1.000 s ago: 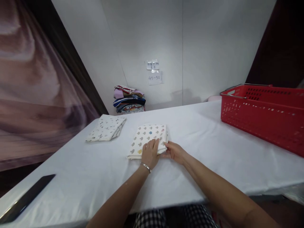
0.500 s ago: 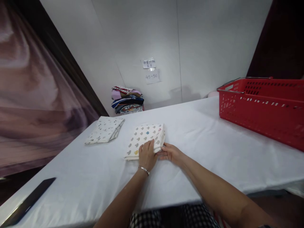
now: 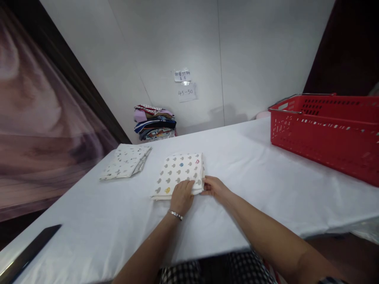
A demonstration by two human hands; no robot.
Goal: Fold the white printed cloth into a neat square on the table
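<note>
A folded cream cloth with grey and coloured prints (image 3: 177,173) lies on the white table (image 3: 251,185) just ahead of me. My left hand (image 3: 181,196), a bracelet on its wrist, rests flat on the cloth's near edge with the fingers stretched out. My right hand (image 3: 214,187) touches the cloth's near right corner, its fingers curled against the edge. Whether they pinch the fabric I cannot make out.
A second folded patterned cloth (image 3: 126,166) lies to the left. A stack of folded colourful clothes (image 3: 154,122) sits against the back wall under paper notes (image 3: 185,85). A red plastic basket (image 3: 325,132) stands at the right. A dark flat object (image 3: 28,252) lies near the front left edge.
My left hand has slid back from the middle of the cloth to its near edge. The right hand stays at the corner. The view has shifted slightly.
</note>
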